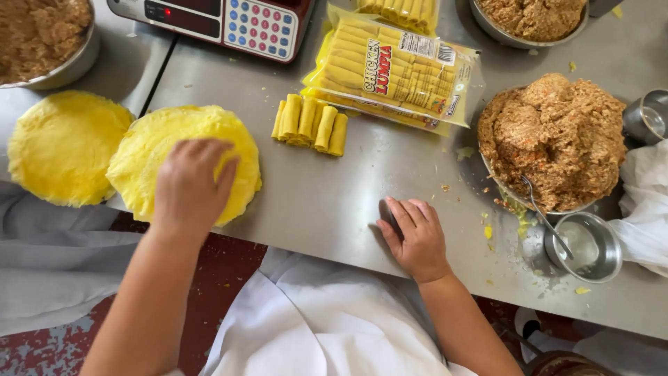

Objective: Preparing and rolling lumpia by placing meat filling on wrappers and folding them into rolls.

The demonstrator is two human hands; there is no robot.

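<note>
My left hand [189,186] lies flat on a stack of round yellow wrappers [147,143] at the near edge of the steel table [334,195], fingers spread over the top sheet. My right hand [416,237] rests on the bare table near its front edge, fingers loosely curled, holding nothing. Several rolled yellow spring rolls [310,123] lie side by side just beyond, between the two hands. A large bowl heaped with brown minced filling [557,136] stands to the right, with a fork [546,216] leaning from it into a small steel bowl [588,245].
A second stack of yellow wrappers [64,146] lies at the left. Sealed packs of rolls [400,69] and a digital scale [223,24] sit at the back. More bowls of filling [42,38] stand in the far corners. A white cloth [647,202] lies at the right.
</note>
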